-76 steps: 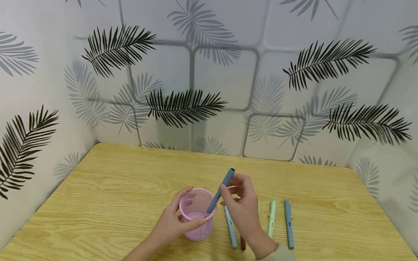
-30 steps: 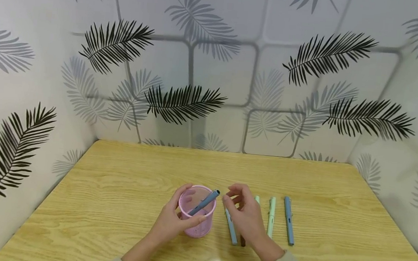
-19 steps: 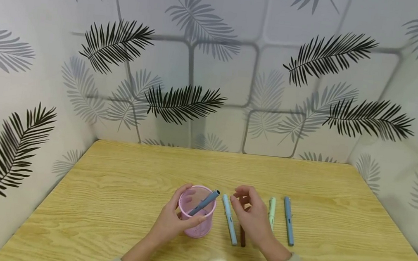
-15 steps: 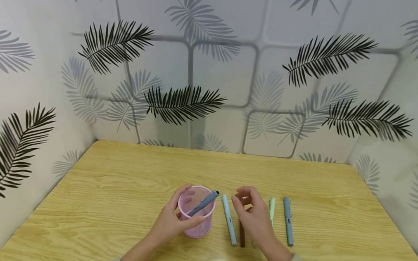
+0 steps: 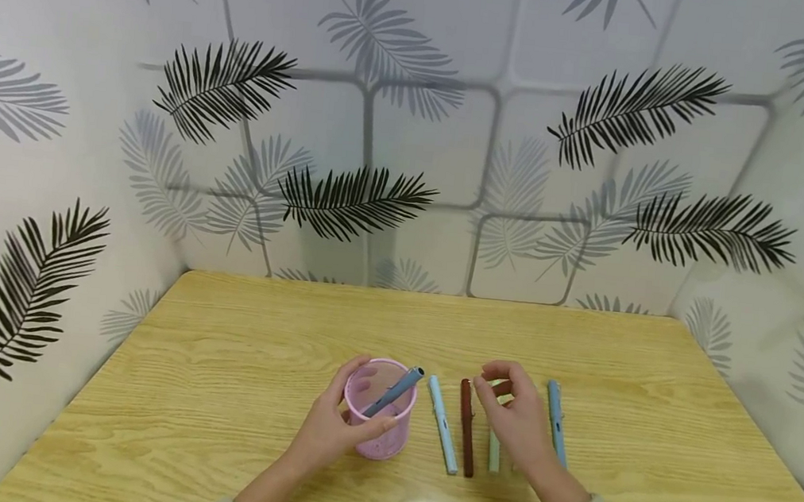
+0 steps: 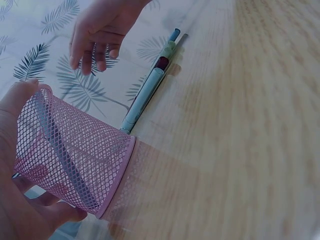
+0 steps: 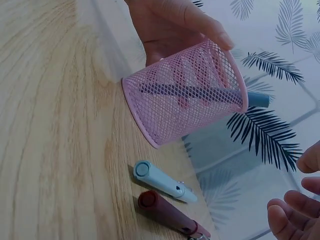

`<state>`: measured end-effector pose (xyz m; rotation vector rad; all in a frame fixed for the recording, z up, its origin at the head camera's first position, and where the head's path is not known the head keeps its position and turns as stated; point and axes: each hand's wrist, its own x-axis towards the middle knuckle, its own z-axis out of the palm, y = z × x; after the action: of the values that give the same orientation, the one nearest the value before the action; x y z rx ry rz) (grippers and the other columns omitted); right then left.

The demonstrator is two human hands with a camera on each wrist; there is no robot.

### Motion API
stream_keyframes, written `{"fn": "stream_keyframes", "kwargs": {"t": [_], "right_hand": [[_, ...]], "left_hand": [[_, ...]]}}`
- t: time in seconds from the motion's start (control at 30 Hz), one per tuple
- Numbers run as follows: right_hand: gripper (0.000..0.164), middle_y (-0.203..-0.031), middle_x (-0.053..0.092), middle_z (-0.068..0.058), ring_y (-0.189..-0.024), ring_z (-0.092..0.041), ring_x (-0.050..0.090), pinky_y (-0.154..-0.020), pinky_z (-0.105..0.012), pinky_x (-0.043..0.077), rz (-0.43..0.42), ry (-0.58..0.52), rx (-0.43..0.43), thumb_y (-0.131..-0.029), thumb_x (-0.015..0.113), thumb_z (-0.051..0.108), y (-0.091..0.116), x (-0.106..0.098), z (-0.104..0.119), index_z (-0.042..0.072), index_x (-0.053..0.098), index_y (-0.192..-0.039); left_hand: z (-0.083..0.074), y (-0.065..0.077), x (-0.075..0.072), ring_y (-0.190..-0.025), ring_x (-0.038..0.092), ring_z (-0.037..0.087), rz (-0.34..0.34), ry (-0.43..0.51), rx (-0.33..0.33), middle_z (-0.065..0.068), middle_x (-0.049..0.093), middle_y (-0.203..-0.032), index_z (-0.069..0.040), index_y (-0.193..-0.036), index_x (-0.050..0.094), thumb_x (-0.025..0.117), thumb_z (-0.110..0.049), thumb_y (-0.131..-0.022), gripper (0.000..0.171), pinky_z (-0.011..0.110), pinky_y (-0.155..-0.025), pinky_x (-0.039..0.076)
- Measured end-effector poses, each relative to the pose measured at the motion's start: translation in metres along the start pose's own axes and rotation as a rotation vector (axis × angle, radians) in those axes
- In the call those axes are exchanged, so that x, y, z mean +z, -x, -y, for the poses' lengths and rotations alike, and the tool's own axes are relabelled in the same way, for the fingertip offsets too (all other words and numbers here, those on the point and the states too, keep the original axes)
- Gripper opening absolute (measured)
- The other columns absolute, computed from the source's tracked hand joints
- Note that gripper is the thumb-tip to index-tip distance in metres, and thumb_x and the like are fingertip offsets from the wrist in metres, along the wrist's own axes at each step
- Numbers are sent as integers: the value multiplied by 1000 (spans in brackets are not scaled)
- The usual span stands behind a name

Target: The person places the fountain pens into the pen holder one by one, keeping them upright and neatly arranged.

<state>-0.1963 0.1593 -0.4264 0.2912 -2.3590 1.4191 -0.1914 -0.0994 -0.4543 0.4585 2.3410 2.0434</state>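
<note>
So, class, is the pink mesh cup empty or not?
Not empty: the pink mesh cup holds a blue pen, slanted inside with one end above the rim; both wrist views show it through the mesh.

On my head feed I've got the cup (image 5: 388, 441) on the table (image 5: 250, 349), lower centre of frame, left hand (image 5: 331, 420) round it from the left. Inner pen (image 5: 393, 393) leans in it, top end past the right rim. Going right: first pen (image 5: 442, 425), second pen (image 5: 467, 428), third pen (image 5: 494, 454) partly under the right hand (image 5: 518, 417), then end pen (image 5: 556, 417). Wall (image 5: 425, 149) behind table.
</note>
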Motion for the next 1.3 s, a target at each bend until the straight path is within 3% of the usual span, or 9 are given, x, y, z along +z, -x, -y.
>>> {"fn": "stream_keyframes", "kwargs": {"t": [0.17,0.47,0.83,1.13,1.3], "right_hand": [[17,-100,60,-5,-81,-19,57,-59,-25,48,1,30,40,-92,61,18,0,-11,-5,8,59,-106],[18,-100,63,-7,-84,-21,59,-61,-25,49,-27,113,13,-92,60,17,0,-26,-15,5,60,-106],[25,-104,61,-11,-85,-23,57,-61,-26,48,-11,184,93,-93,59,22,3,-44,-20,3,59,-109],[33,-100,61,-13,-84,-25,57,-64,-30,48,57,231,124,-94,57,27,3,-60,-25,0,57,-112],[37,-100,60,-13,-86,-27,58,-64,-31,49,87,258,190,-93,57,29,1,-69,-30,-2,55,-115]], "left_hand": [[-1,1,0,-122,43,30,0,-16,-7,4,42,-138,-28,-140,33,79,-19,-75,80,41,-89,48],[-27,8,0,-122,41,37,24,-8,-7,13,40,-138,-15,-141,32,78,-15,-76,79,46,-89,47],[-1,3,-1,-122,43,26,0,-30,-4,-1,42,-136,-34,-137,35,80,-21,-74,79,42,-90,47],[-1,3,-1,-121,44,26,3,-32,9,0,43,-135,-33,-138,35,80,-22,-74,79,41,-89,47],[-2,3,-2,-121,44,26,4,-38,8,0,43,-136,-34,-138,34,80,-23,-74,80,42,-89,47]]}}
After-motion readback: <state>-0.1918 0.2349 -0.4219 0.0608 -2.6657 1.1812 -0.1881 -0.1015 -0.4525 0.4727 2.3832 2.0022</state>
